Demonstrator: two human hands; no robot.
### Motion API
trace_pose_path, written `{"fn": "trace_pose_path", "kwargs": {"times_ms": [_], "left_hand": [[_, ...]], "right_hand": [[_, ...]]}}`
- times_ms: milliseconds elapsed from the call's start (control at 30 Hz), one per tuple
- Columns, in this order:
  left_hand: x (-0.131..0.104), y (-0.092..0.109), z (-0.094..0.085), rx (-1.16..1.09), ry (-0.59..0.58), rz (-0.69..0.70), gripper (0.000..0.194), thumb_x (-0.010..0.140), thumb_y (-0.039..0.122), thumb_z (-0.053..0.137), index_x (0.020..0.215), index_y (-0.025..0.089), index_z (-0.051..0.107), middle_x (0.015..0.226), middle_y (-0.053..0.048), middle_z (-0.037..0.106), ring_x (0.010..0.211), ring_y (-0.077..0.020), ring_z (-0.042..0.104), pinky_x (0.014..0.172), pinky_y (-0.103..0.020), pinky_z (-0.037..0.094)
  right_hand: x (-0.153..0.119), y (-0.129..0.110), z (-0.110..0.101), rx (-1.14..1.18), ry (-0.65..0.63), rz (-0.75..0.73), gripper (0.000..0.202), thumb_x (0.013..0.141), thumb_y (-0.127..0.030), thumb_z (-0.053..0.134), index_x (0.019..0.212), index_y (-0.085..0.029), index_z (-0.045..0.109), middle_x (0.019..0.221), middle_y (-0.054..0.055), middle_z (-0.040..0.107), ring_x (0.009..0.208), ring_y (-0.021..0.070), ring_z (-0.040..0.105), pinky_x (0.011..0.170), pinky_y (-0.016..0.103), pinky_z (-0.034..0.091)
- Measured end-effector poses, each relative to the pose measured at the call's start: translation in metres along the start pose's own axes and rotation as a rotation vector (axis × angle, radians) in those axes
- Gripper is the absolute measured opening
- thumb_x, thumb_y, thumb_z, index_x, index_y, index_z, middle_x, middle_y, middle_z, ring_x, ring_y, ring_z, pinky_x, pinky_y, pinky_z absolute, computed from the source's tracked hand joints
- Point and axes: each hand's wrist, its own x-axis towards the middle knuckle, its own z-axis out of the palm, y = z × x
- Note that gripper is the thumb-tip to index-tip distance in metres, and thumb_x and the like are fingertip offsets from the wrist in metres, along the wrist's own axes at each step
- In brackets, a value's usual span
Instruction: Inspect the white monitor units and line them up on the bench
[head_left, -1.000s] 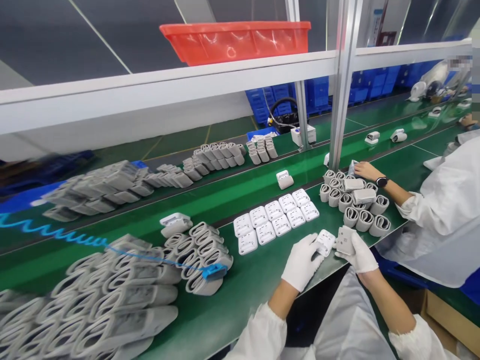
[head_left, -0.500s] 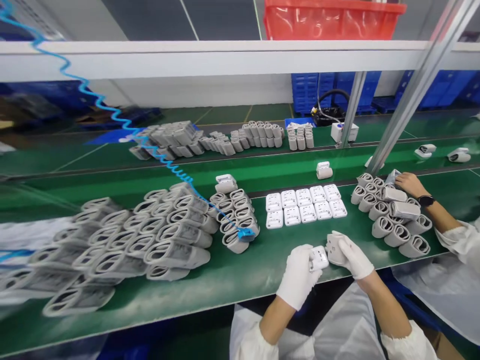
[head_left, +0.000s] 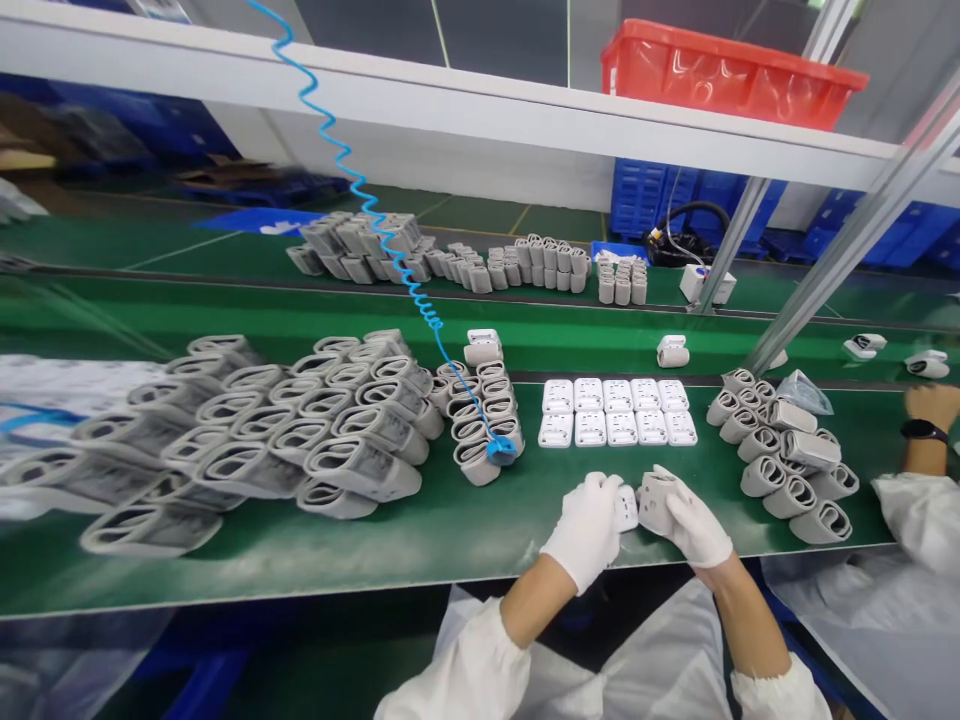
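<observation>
My left hand point(head_left: 586, 530), in a white glove, is closed on a small white device point(head_left: 625, 508) near the table's front edge. Close beside it, my right hand point(head_left: 694, 520), also gloved, grips a grey rolled cuff point(head_left: 657, 503). The device and the cuff are almost touching; the fingertips behind them are partly hidden. Beyond my hands, several white devices point(head_left: 618, 397) lie in two rows on the green table point(head_left: 420, 560). Rolled grey cuffs point(head_left: 480, 425) stand to their left, with a blue clip point(head_left: 500, 447) of a coiled cord over them.
A large pile of grey cuffs point(head_left: 360, 455) fills the left. More cuffs point(head_left: 795, 490) and a plastic bag point(head_left: 806, 392) lie at the right, near another person's hand point(head_left: 931, 405). A metal post point(head_left: 832, 230) and a shelf point(head_left: 480, 110) with a red bin point(head_left: 731, 80) stand beyond.
The view has tilted and shifted. My hands still hold the device and the cuff, now slightly lower against each other. The other person's hand has moved right, away from the plastic bag.
</observation>
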Motion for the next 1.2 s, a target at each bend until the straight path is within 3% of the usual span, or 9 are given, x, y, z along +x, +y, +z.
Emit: {"fn": "trace_pose_path", "kwargs": {"times_ms": [67,167,233,367,467,700,967,1200], "left_hand": [[0.003,-0.002,0.001,-0.210,0.035,-0.018,0.064,0.079,0.007,0.071,0.141,0.018,0.066,0.143,-0.020,0.063,0.120,-0.0365,0.074,0.112,-0.055,0.056],[0.006,-0.013,0.002,-0.614,0.061,-0.029,0.080,0.081,0.012,0.077,0.157,0.018,0.055,0.160,-0.021,0.057,0.144,-0.0354,0.064,0.127,-0.053,0.048],[0.007,-0.019,0.003,-0.838,0.047,-0.046,0.081,0.085,0.022,0.081,0.161,0.019,0.051,0.166,-0.021,0.056,0.153,-0.0360,0.057,0.132,-0.055,0.042],[0.009,-0.019,0.006,-1.319,0.019,-0.087,0.090,0.093,0.048,0.082,0.170,0.020,0.042,0.173,-0.026,0.048,0.154,-0.0406,0.057,0.127,-0.060,0.047],[0.010,-0.015,0.008,-1.558,0.026,-0.107,0.091,0.096,0.056,0.079,0.171,0.020,0.043,0.176,-0.026,0.043,0.160,-0.0412,0.050,0.130,-0.058,0.044],[0.007,-0.014,0.009,-1.572,0.145,-0.062,0.083,0.102,0.065,0.066,0.171,0.023,0.046,0.179,-0.018,0.041,0.168,-0.0392,0.038,0.138,-0.057,0.033],[-0.003,-0.007,0.005,-1.433,0.307,-0.026,0.074,0.101,0.071,0.068,0.152,0.017,0.068,0.165,-0.020,0.060,0.151,-0.0419,0.060,0.127,-0.055,0.049],[-0.005,-0.008,0.005,-1.397,0.343,-0.025,0.067,0.108,0.068,0.057,0.155,0.022,0.067,0.166,-0.016,0.061,0.156,-0.0387,0.055,0.131,-0.052,0.045]], "right_hand": [[0.003,0.003,-0.005,-0.028,-0.041,-0.020,0.078,0.085,-0.061,0.095,0.150,-0.027,0.068,0.159,0.016,0.065,0.148,0.0388,0.061,0.123,0.059,0.051],[0.007,0.005,-0.007,-0.055,-0.046,-0.049,0.079,0.083,-0.063,0.096,0.147,-0.027,0.070,0.159,0.017,0.064,0.149,0.0404,0.060,0.124,0.061,0.050],[0.007,0.004,-0.004,-0.059,-0.044,-0.051,0.078,0.084,-0.062,0.095,0.148,-0.027,0.069,0.159,0.017,0.065,0.148,0.0406,0.061,0.122,0.061,0.052],[0.009,0.001,0.007,-0.090,-0.064,-0.032,0.079,0.084,-0.060,0.095,0.150,-0.025,0.067,0.157,0.017,0.065,0.147,0.0406,0.062,0.120,0.058,0.055],[0.014,0.003,0.014,-0.112,-0.050,-0.047,0.081,0.083,-0.059,0.096,0.149,-0.025,0.067,0.156,0.017,0.067,0.147,0.0410,0.062,0.121,0.058,0.054],[0.024,0.015,0.033,-0.152,-0.015,-0.096,0.077,0.078,-0.061,0.099,0.142,-0.025,0.072,0.149,0.016,0.072,0.143,0.0416,0.064,0.124,0.060,0.050],[0.025,0.017,0.044,-0.169,-0.013,-0.104,0.074,0.077,-0.059,0.099,0.138,-0.024,0.074,0.149,0.016,0.072,0.142,0.0416,0.065,0.125,0.060,0.049],[0.025,0.018,0.052,-0.215,0.026,-0.080,0.076,0.074,-0.057,0.101,0.138,-0.024,0.075,0.146,0.015,0.074,0.140,0.0415,0.066,0.125,0.060,0.049]]}}
